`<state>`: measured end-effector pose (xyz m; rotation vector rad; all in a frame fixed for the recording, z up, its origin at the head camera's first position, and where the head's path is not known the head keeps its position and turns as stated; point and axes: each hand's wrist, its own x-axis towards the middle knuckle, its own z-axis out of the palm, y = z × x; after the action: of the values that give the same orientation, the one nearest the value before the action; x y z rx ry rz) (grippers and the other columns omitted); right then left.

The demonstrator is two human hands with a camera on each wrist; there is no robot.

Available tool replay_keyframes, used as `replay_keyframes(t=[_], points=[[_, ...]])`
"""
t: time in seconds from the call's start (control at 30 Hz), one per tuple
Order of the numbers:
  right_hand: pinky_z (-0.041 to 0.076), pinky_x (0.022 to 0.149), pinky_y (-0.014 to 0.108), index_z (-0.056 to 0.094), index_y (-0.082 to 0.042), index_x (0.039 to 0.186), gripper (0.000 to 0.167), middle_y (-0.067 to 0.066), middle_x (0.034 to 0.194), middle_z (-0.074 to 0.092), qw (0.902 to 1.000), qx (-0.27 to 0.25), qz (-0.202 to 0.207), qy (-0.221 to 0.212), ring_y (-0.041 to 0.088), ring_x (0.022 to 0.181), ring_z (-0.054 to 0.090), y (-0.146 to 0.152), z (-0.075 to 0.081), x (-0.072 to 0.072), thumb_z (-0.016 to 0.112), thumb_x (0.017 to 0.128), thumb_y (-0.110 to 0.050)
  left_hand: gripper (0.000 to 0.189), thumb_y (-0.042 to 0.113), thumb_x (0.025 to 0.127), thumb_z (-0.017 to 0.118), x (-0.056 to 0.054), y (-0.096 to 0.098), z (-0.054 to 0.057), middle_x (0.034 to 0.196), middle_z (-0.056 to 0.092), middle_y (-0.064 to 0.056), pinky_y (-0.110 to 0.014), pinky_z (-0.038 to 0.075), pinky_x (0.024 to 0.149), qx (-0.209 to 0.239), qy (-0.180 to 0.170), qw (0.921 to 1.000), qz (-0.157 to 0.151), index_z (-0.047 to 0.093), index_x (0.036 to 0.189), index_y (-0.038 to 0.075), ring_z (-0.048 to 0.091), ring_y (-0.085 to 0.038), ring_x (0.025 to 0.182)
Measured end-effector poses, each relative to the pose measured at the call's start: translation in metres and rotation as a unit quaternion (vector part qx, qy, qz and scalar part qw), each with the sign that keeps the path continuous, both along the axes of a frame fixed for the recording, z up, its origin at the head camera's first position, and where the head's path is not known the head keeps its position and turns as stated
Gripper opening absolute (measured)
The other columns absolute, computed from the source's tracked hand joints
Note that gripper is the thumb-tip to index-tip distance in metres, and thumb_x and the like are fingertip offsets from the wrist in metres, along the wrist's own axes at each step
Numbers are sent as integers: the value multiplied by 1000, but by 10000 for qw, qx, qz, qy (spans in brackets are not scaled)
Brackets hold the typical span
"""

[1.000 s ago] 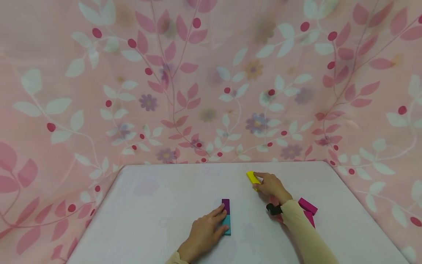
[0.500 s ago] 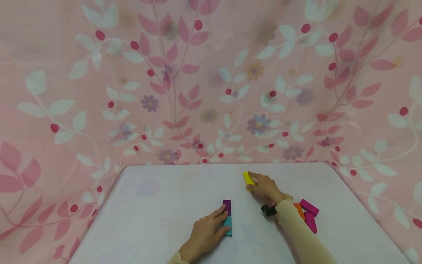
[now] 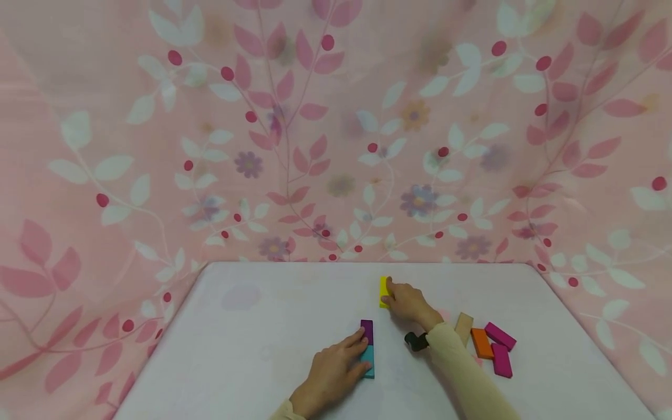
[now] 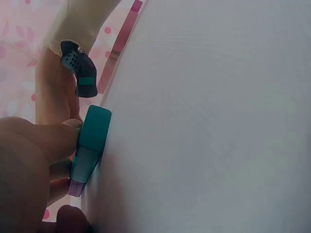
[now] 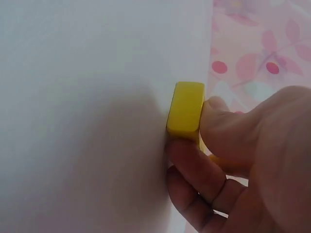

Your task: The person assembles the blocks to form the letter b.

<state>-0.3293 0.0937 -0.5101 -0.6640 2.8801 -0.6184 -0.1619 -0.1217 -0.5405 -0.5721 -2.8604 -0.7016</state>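
A purple block [image 3: 367,332] and a teal block [image 3: 369,361] lie end to end in a line on the white table. My left hand [image 3: 332,373] rests on them from the left, its index finger on the purple one and its thumb on the teal one [image 4: 95,127]. Farther back, my right hand [image 3: 409,303] holds a yellow block [image 3: 384,291], index finger at its far end and thumb near its close end. In the right wrist view the thumb lies against the yellow block [image 5: 187,107] and the other fingers curl beside it.
To the right of my right forearm lie a tan block [image 3: 464,328], an orange block [image 3: 482,343] and two magenta blocks, one angled [image 3: 500,336] behind the other [image 3: 502,360]. A dark wrist camera [image 3: 416,341] sits at the right cuff. A floral pink curtain [image 3: 336,146] hangs behind the table.
My right hand has moved left with the yellow block and turned it from slanted to nearly straight. The left hand stays on its blocks. More of the blocks at right now shows.
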Motion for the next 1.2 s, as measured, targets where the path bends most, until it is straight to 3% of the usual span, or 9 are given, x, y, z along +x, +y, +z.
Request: replay_keyframes(t=[0.1, 0.33, 0.57, 0.83, 1.07, 1.2], points=[[50, 83, 44, 46, 11, 153, 58, 9, 90, 65, 9999, -79, 109, 76, 23, 81, 53, -1, -2, 0, 64, 106, -19, 50, 44, 98, 75, 1, 1, 0, 156, 59, 5, -44, 62, 82, -28, 0, 10000, 8, 71, 141, 20, 71, -25, 126], [39, 69, 31, 47, 9, 154, 63, 0, 72, 51, 9977, -653, 145, -105, 17, 69, 47, -6, -6, -2, 69, 103, -22, 50, 43, 98, 75, 1, 1, 2, 157, 58, 6, -45, 62, 83, -38, -137, 9999, -8, 70, 142, 20, 70, -24, 128], [43, 65, 29, 28, 0, 166, 84, 1, 75, 58, 9911, -1152, 6, -666, 15, 64, 50, -6, -6, -9, 75, 100, -22, 50, 45, 98, 74, 1, 1, 3, 158, 58, 6, -45, 62, 82, -70, -179, 9998, -14, 70, 142, 21, 70, -24, 128], [43, 67, 30, 50, -8, 156, 72, 3, 79, 60, 9867, -1197, 21, -1102, 19, 68, 53, -9, -1, -14, 83, 94, -27, 50, 45, 98, 74, 0, 0, 3, 158, 58, 5, -43, 62, 80, -25, -193, 9998, -67, 70, 143, 21, 70, -24, 128], [43, 67, 31, 56, -13, 153, 71, 3, 78, 60, 9871, -1218, 18, -1042, 19, 68, 53, -12, -1, -9, 86, 91, -29, 50, 45, 99, 73, -1, 0, 3, 157, 59, 3, -40, 62, 78, -52, -54, 9999, -104, 70, 142, 20, 71, -24, 126], [43, 66, 30, 57, -12, 152, 72, 2, 78, 60, 9875, -1189, 156, -1025, 18, 68, 53, -13, 0, -6, 87, 90, -31, 50, 45, 100, 73, -1, -1, 3, 158, 58, 4, -42, 62, 80, -29, -143, 9998, -104, 69, 143, 21, 71, -24, 126]])
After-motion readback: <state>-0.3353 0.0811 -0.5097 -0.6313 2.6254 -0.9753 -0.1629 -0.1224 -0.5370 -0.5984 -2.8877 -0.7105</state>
